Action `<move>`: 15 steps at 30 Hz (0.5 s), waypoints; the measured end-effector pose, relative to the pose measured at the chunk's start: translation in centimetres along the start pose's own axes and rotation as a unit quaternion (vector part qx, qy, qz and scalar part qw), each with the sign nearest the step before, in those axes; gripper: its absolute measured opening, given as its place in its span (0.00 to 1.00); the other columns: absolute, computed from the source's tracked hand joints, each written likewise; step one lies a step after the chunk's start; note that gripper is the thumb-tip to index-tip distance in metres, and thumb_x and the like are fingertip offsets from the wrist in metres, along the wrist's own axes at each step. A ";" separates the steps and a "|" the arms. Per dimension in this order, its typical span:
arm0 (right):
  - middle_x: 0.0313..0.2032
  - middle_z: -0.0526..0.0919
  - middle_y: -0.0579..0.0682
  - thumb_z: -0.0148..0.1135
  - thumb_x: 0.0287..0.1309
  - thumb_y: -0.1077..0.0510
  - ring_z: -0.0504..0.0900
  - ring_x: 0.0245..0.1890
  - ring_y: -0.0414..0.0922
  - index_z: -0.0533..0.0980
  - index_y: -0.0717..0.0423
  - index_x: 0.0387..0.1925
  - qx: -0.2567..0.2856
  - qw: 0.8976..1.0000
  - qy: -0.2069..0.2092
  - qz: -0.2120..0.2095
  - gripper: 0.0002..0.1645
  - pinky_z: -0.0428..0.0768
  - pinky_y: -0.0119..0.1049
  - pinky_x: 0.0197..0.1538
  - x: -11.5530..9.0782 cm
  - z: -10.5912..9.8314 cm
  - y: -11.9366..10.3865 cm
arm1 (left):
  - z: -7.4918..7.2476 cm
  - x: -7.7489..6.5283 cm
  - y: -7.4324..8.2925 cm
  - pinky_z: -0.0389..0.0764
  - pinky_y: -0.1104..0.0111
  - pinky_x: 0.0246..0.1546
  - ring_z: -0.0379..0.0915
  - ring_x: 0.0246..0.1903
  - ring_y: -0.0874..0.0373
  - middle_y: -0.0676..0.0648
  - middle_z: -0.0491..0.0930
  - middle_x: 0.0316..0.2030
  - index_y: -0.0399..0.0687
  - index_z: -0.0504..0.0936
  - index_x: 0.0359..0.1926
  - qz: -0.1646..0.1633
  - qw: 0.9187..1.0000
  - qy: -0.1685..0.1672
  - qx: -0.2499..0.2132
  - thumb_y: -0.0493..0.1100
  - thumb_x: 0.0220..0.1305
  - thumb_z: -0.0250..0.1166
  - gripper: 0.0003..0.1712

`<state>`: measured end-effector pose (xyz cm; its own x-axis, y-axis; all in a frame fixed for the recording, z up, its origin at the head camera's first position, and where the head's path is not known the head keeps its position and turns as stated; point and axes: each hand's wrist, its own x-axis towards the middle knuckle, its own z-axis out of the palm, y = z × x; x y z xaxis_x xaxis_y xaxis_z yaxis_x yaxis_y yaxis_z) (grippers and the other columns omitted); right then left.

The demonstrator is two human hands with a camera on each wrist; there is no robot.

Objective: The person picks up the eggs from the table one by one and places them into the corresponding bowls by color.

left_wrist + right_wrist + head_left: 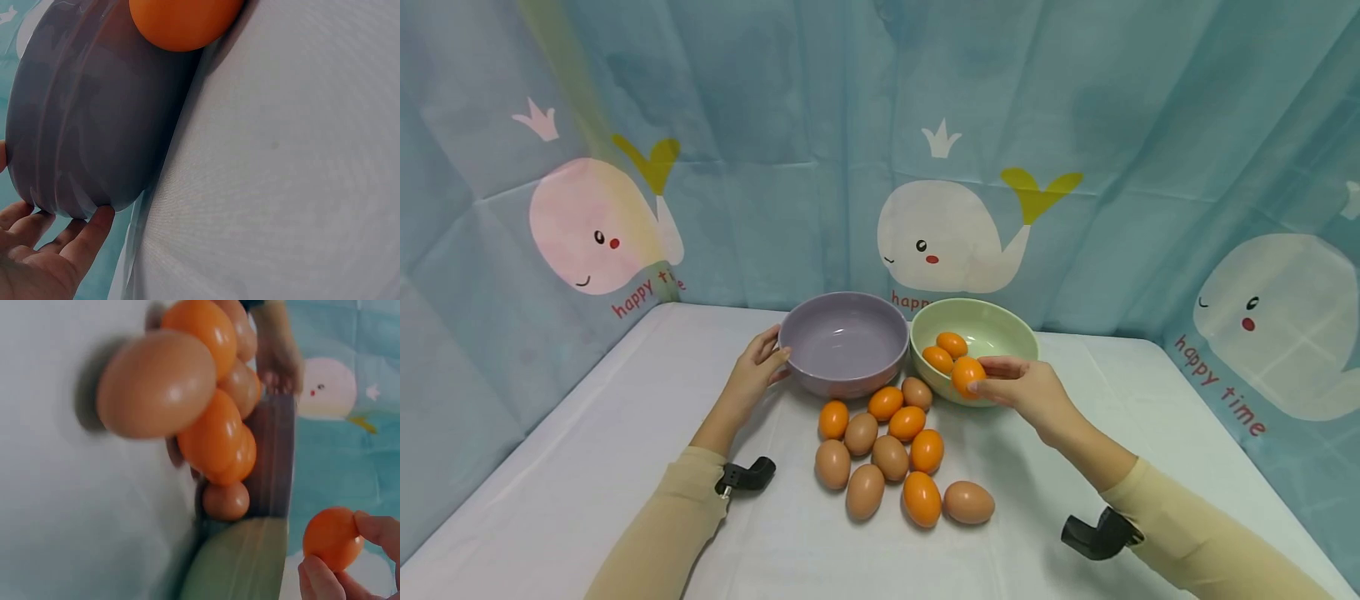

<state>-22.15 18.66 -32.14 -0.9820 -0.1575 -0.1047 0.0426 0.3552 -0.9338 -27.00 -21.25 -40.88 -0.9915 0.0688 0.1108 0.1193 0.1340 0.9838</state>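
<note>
An orange egg [967,377] is pinched between the thumb and fingers of my right hand [1037,396], over the front rim of the green bowl [1011,329]. Inside that bowl lie two more orange eggs [952,344]. In the right wrist view the held orange egg [333,539] is gripped at its sides by the fingertips. My left hand [751,371] holds the left side of the purple bowl [842,386], the thumb at its rim. Seen from the left wrist, several fingertips [103,215] press against the bowl's outer wall.
In front of the bowls, several brown eggs [865,492] and orange eggs [922,498] lie in a loose group on the white tablecloth [820,558]. One brown egg [968,502] lies at the group's right end. A blue whale-print curtain [760,217] hangs behind the table.
</note>
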 end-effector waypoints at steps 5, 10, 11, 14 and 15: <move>0.62 0.79 0.61 0.70 0.59 0.54 0.82 0.43 0.28 0.73 0.65 0.64 -0.006 1.000 0.018 -0.004 0.34 0.84 0.25 0.50 1.1 -0.5 -0.3 | 0.1 -0.1 0.0 0.68 0.47 0.69 0.47 0.77 0.43 0.41 0.45 0.79 0.43 0.46 0.79 -0.002 1.000 0.001 -0.002 0.48 0.77 0.53 0.39; 0.63 0.78 0.60 0.70 0.59 0.50 0.81 0.45 0.30 0.73 0.63 0.64 -0.030 0.999 0.034 0.006 0.36 0.84 0.26 0.52 2.2 -0.9 -0.3 | 0.0 -0.1 0.1 0.68 0.46 0.69 0.46 0.77 0.42 0.41 0.45 0.79 0.43 0.46 0.79 -0.002 1.000 0.002 -0.004 0.48 0.77 0.52 0.39; 0.63 0.77 0.61 0.70 0.60 0.50 0.81 0.45 0.30 0.72 0.63 0.65 -0.028 0.999 0.036 0.008 0.36 0.84 0.27 0.53 2.4 -1.0 -0.3 | 0.0 -0.1 0.1 0.68 0.46 0.69 0.46 0.77 0.42 0.41 0.44 0.79 0.43 0.45 0.79 -0.001 1.000 0.000 -0.004 0.48 0.77 0.52 0.39; 0.65 0.75 0.62 0.69 0.61 0.51 0.82 0.45 0.31 0.71 0.64 0.66 -0.018 0.999 0.042 0.016 0.36 0.83 0.30 0.55 3.1 -1.2 -0.2 | 0.0 -0.2 0.2 0.67 0.45 0.70 0.45 0.78 0.43 0.41 0.44 0.79 0.44 0.45 0.79 -0.001 1.000 -0.001 -0.008 0.47 0.77 0.52 0.39; 0.65 0.75 0.62 0.69 0.61 0.51 0.82 0.44 0.30 0.71 0.64 0.66 -0.014 0.999 0.046 0.020 0.36 0.83 0.30 0.55 3.4 -1.2 -0.1 | 0.0 -0.2 0.2 0.67 0.45 0.70 0.45 0.78 0.43 0.41 0.44 0.79 0.44 0.45 0.79 0.000 1.000 -0.001 -0.008 0.47 0.77 0.52 0.39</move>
<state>-25.69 19.23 -31.96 -0.9924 -0.0582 -0.1081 0.0775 0.3855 -0.9195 -26.78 -21.24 -40.68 -0.9914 0.0709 0.1097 0.1175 0.1183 0.9860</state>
